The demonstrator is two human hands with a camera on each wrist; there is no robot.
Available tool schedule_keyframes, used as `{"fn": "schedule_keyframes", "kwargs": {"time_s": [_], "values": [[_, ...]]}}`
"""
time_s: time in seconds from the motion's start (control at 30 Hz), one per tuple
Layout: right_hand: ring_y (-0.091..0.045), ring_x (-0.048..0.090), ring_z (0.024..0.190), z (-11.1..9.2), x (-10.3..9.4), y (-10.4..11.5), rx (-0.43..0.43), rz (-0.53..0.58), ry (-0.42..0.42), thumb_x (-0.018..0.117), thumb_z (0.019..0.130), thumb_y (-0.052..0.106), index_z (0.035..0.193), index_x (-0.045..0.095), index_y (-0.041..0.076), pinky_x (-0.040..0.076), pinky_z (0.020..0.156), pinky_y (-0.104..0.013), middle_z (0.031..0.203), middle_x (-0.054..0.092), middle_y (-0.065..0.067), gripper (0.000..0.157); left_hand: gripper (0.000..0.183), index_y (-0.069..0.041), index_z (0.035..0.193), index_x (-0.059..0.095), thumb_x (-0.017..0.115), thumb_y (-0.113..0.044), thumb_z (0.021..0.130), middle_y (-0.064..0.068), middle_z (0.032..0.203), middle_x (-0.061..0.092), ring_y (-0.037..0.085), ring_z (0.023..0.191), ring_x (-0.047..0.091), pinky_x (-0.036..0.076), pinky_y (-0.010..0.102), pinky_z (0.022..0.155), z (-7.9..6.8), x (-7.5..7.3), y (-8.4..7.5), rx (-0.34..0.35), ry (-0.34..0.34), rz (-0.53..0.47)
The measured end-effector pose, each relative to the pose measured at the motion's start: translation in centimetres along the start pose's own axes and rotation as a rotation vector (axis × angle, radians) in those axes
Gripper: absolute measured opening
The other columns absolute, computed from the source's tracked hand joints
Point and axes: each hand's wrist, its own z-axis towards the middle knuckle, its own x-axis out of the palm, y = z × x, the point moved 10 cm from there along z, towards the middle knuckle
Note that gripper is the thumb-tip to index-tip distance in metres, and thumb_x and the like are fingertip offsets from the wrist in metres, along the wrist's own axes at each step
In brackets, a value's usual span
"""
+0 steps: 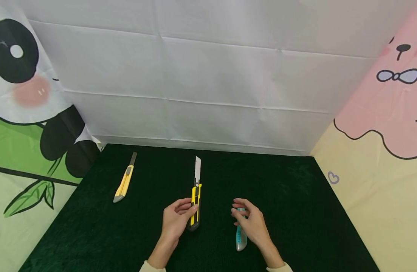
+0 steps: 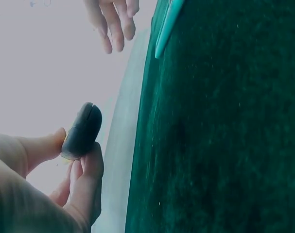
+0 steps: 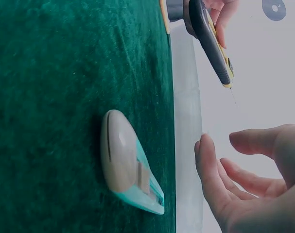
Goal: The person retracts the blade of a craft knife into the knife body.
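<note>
My left hand (image 1: 174, 220) pinches a yellow-and-black box cutter (image 1: 196, 198) between thumb and fingers. Its long blade (image 1: 197, 169) is out and points away from me. From the left wrist view, the dark butt end of this box cutter (image 2: 84, 131) is raised off the cloth. Over a teal box cutter (image 1: 241, 240) hovers my right hand (image 1: 255, 225), fingers loosely bent and apart. In the right wrist view, the teal box cutter (image 3: 122, 155) lies on the cloth with its grey end nearest, separate from the fingers (image 3: 208, 167).
A light-yellow box cutter (image 1: 124, 183) with a grey end lies at the left of the table, its blade showing. Dark green cloth (image 1: 279, 181) covers the table. A white sheet (image 1: 211, 75) hangs behind, and printed cartoon panels stand on both sides.
</note>
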Motion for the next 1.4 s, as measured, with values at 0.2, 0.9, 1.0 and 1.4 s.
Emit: {"fn": "schedule_keyframes", "kwargs": {"time_s": [0.2,0.9,1.0,1.4], "values": [[-0.036,0.07,0.101,0.2,0.3,0.2,-0.004,0.022,0.008,0.065,0.099,0.011,0.138,0.054,-0.001,0.062,0.07,-0.033,0.13,0.061,-0.024,0.042,0.045,-0.005,0.129,0.064,0.079,-0.02,0.089,0.012,0.117,0.066,0.025,0.104,0.066,0.057,0.043,0.09,-0.8,0.6,0.0,-0.011,0.013,-0.044],[-0.032,0.071,0.097,0.4,2.0,1.3,-0.034,-0.024,0.01,0.063,0.102,0.02,0.136,0.055,-0.003,0.061,0.07,-0.031,0.125,0.063,-0.022,0.042,0.048,-0.006,0.129,0.064,0.081,-0.021,0.087,0.011,0.116,0.066,0.024,0.102,0.066,0.057,0.043,0.089,-2.5,2.3,0.9,-0.05,0.034,-0.095],[-0.029,0.071,0.096,0.5,2.1,1.4,-0.045,-0.025,0.016,0.063,0.102,0.021,0.135,0.056,-0.002,0.061,0.069,-0.03,0.124,0.064,-0.022,0.04,0.049,-0.006,0.13,0.064,0.081,-0.021,0.087,0.011,0.116,0.066,0.024,0.102,0.066,0.056,0.044,0.09,-2.7,2.7,1.1,-0.053,0.044,-0.109],[-0.025,0.071,0.097,0.4,2.7,2.0,-0.041,0.006,0.044,0.062,0.103,0.024,0.136,0.056,0.0,0.061,0.07,-0.032,0.125,0.065,-0.02,0.041,0.048,-0.006,0.129,0.064,0.081,-0.021,0.087,0.011,0.115,0.067,0.023,0.101,0.067,0.057,0.043,0.089,-3.5,4.0,1.7,-0.079,0.062,-0.135]]}}
